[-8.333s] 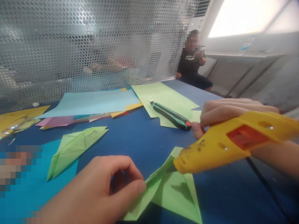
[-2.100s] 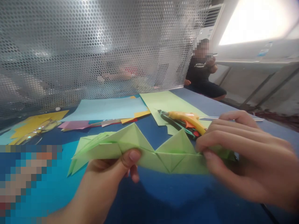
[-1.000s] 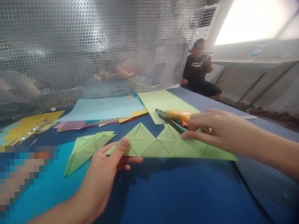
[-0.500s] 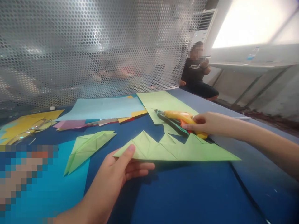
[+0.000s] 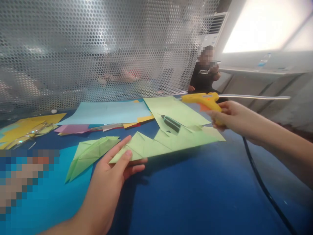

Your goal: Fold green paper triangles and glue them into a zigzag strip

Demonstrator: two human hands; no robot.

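Green folded paper strip (image 5: 168, 143) pinched at its left end by left hand (image 5: 112, 173), lifted over the blue desk (image 5: 195, 202) | right hand (image 5: 227, 116) wrapped around yellow glue gun (image 5: 202, 99), held above desk's far edge | utility knife (image 5: 171, 123) lies on green sheet (image 5: 176, 109) behind

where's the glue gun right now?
Head view, right of centre: the yellow glue gun is lifted off the blue table in the right hand, above the light green sheet.
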